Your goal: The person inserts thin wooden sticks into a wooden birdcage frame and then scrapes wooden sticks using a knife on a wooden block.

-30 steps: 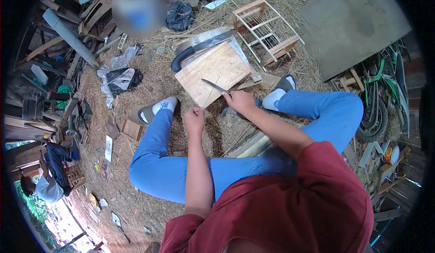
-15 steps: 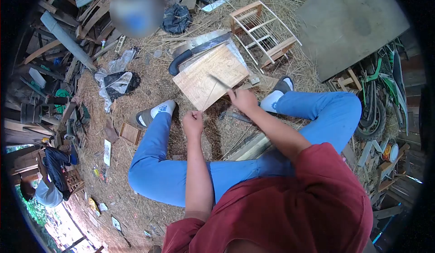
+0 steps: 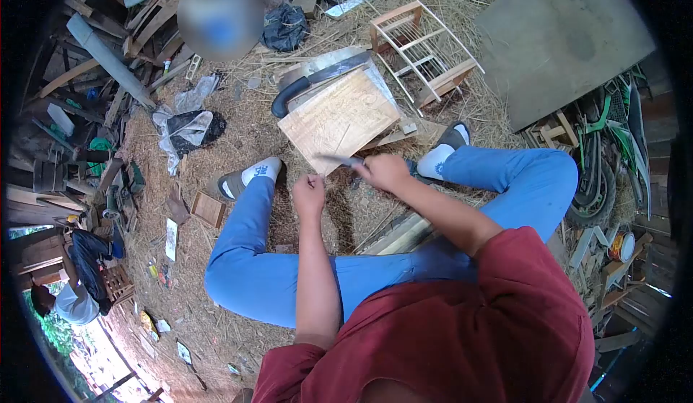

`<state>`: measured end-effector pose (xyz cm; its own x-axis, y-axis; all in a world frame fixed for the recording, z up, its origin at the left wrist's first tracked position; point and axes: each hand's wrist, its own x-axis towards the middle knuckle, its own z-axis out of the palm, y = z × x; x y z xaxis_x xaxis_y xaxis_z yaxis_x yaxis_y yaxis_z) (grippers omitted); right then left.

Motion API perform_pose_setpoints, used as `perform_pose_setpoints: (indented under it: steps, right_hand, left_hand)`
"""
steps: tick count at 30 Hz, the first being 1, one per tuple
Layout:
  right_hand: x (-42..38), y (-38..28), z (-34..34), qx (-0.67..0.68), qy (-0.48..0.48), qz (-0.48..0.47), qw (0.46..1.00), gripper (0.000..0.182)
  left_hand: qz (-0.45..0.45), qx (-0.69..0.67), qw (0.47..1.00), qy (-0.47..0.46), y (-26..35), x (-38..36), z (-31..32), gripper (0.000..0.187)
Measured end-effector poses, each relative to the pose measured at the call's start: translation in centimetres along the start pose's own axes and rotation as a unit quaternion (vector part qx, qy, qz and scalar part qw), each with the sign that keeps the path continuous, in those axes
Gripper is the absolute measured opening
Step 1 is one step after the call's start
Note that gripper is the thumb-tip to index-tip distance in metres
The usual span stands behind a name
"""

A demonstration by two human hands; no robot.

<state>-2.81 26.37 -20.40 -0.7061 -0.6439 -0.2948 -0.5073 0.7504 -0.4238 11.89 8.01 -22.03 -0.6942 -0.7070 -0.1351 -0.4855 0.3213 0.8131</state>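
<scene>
My left hand [image 3: 309, 193] is closed on one end of a thin stick [image 3: 337, 142], pinched at the fingertips. The stick slants up and away over a pale wooden board [image 3: 328, 118], which lies on the ground between my feet. My right hand [image 3: 387, 171] grips a knife [image 3: 338, 159]; its blade points left, crossing the stick close to my left fingertips at the board's near corner. Just beyond the board lies a long broad blade with a black handle [image 3: 292, 96]. A small wooden frame with thin bars [image 3: 426, 60] stands behind the board to the right.
Straw and shavings cover the ground. A large grey sheet [image 3: 563, 42] leans at the right, above a green motorbike [image 3: 603, 136]. Crumpled plastic [image 3: 188, 129] and a small wooden tray [image 3: 207, 209] lie on the left. Two people are near, one at top left [image 3: 220, 17], another at far left [image 3: 76, 302].
The knife has swung down and left along the stick toward my left hand, its blade turning nearly level. My left hand stays about where it was, still pinching the stick.
</scene>
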Motion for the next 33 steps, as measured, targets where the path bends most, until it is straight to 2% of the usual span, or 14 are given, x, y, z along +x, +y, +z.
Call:
perform_pose_setpoints:
  steps: [3, 7, 11, 13, 14, 15, 17, 19, 23, 25, 26, 30, 31, 33]
  right_hand:
    - [1.2, 0.0, 0.4, 0.087, 0.087, 0.085, 0.989, 0.067]
    - [-0.4, -1.7, 0.3, -0.017, -0.012, -0.049, 0.999, 0.062]
    - [1.6, -0.4, 1.3, 0.036, 0.049, 0.052, 0.997, 0.062]
    - [1.0, -1.5, 0.9, 0.025, -0.025, 0.016, 0.999, 0.062]
    - [-0.3, -2.1, 0.8, -0.015, -0.016, -0.071, 0.997, 0.065]
    - [0.2, -1.8, 0.8, -0.015, -0.013, -0.072, 0.997, 0.065]
    - [1.8, -1.0, 1.0, 0.042, 0.027, 0.048, 0.998, 0.065]
    - [1.9, -1.1, -0.1, 0.028, 0.055, 0.055, 0.997, 0.064]
    - [-0.2, -1.8, 0.1, -0.035, -0.026, -0.078, 0.996, 0.061]
    - [1.8, -0.4, 0.5, 0.063, 0.058, 0.057, 0.995, 0.060]
    - [2.5, 0.5, 0.1, 0.052, 0.032, 0.088, 0.994, 0.060]
    - [-1.1, -1.9, 0.0, -0.039, -0.031, -0.056, 0.997, 0.061]
    - [-0.3, -1.2, 0.6, -0.040, -0.028, -0.054, 0.997, 0.061]
    - [1.7, 0.0, 0.4, 0.067, 0.069, 0.071, 0.993, 0.061]
  left_hand:
    - [-0.003, 0.020, 1.000, -0.003, 0.0, 0.1, -0.1, 0.024]
    - [-0.010, 0.005, 1.000, -0.007, 1.7, -0.2, -0.7, 0.025]
    - [-0.022, 0.002, 1.000, -0.009, 2.2, -0.5, -0.9, 0.025]
    - [-0.026, 0.010, 1.000, -0.013, 2.2, -0.5, -0.9, 0.025]
    - [-0.026, 0.009, 1.000, -0.011, 2.1, -0.5, -0.9, 0.025]
    - [-0.026, 0.008, 1.000, -0.009, 2.2, -0.5, -0.9, 0.025]
    - [-0.008, 0.003, 1.000, 0.002, 2.1, -0.6, -0.6, 0.024]
    - [0.007, 0.000, 1.000, 0.015, 1.5, -0.7, -0.5, 0.023]
    - [0.019, -0.010, 1.000, 0.018, 1.1, -0.3, -0.3, 0.023]
    - [0.015, -0.006, 1.000, 0.013, 1.5, -0.3, -0.4, 0.023]
    - [0.007, 0.016, 1.000, 0.009, 1.8, -0.3, -0.7, 0.025]
    - [-0.013, 0.004, 1.000, 0.011, 1.8, -0.5, -0.6, 0.025]
    - [-0.010, 0.003, 1.000, 0.009, 1.7, -0.3, -0.5, 0.025]
    - [0.000, 0.026, 1.000, 0.018, 1.4, -0.4, -0.4, 0.024]
